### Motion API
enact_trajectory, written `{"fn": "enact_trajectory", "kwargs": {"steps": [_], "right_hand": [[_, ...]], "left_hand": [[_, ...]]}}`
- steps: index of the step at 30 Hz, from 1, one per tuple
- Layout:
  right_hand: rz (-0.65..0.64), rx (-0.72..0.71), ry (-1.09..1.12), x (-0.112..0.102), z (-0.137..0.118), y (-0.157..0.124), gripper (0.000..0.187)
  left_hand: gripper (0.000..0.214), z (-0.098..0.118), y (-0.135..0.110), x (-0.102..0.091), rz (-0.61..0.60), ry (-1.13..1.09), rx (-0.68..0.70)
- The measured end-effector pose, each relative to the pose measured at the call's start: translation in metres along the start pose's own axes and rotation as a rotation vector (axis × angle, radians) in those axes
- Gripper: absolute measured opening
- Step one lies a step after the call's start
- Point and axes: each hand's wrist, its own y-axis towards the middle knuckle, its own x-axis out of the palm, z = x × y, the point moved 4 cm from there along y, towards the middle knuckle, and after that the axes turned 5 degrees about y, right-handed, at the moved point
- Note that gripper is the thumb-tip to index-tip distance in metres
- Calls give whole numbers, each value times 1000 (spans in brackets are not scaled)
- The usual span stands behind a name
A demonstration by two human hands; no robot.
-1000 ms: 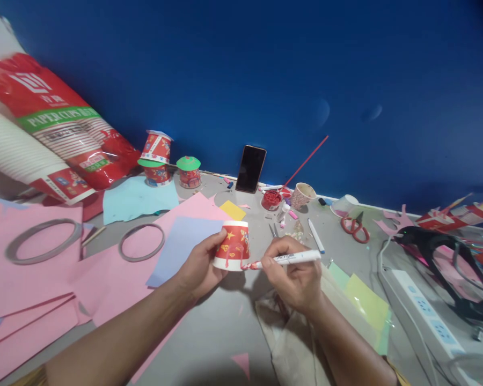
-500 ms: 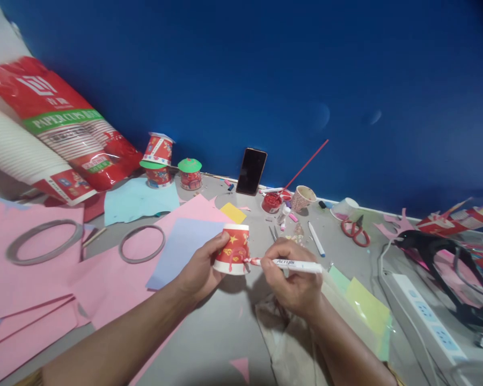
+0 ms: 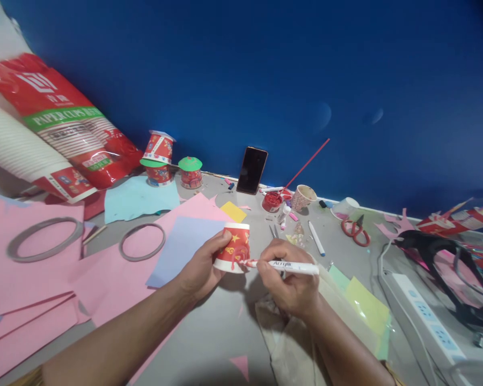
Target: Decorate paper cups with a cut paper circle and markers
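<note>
My left hand [image 3: 205, 265] is closed round a red and white paper cup [image 3: 235, 244] with yellow stars, held upside down with its wide rim low. Pinched in my right hand [image 3: 287, 279] is a white acrylic marker [image 3: 295, 267]. Its reddish tip meets the cup's lower right side, where pink-red strokes show on the print. Beneath my right hand lies a crumpled pale cloth [image 3: 290, 343]. Left of the cup, a sheet of blue paper [image 3: 181, 244] rests on pink paper [image 3: 112, 284].
Along the blue wall stand decorated cups [image 3: 191, 172], a phone [image 3: 252, 170] and a speckled cup [image 3: 304, 198]. Red-handled scissors [image 3: 356, 231], another marker [image 3: 316, 238] and a power strip [image 3: 426, 316] lie to the right. Grey rings [image 3: 143, 257] and a paper-cup bag [image 3: 64, 118] are at left.
The marker and my right hand have shifted slightly left, with the tip now farther across the cup's side. My left hand holds the cup in nearly the same place.
</note>
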Motion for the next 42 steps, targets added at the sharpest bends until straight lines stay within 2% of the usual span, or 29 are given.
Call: {"fn": "enact_trajectory", "kwargs": {"steps": [2,7,11,15,20,23,28,32,36,40,42], "right_hand": [[29,-20,-15,-1,-1,0,14],[-66,22,1,3,2,-1,15],[-7,20,-16,0,1,-1,16],[-79,54,21,2,3,-2,16],[8,75,-7,-4,7,-1,14],[-66,90,58,-3,8,-2,15],[12,132,10,-8,11,-3,12],[-56,120,64,-5,11,-3,14],[-16,103,55,-7,9,-2,13],[-76,96,76,-3,8,-1,14],[-59,95,51,-4,8,-1,14]], "left_hand": [[20,0,0,1,-26,8,3],[21,0,-2,1,-28,36,21],[27,0,-2,3,-65,51,36],[24,1,-1,2,-42,49,40],[24,0,-1,2,-70,40,28],[20,1,-1,2,-35,37,25],[17,1,-1,2,6,-5,-6],[16,1,0,-1,31,-18,1],[17,0,0,0,-3,-1,2],[19,1,0,-1,-7,33,30],[21,1,-1,0,-42,54,42]]}}
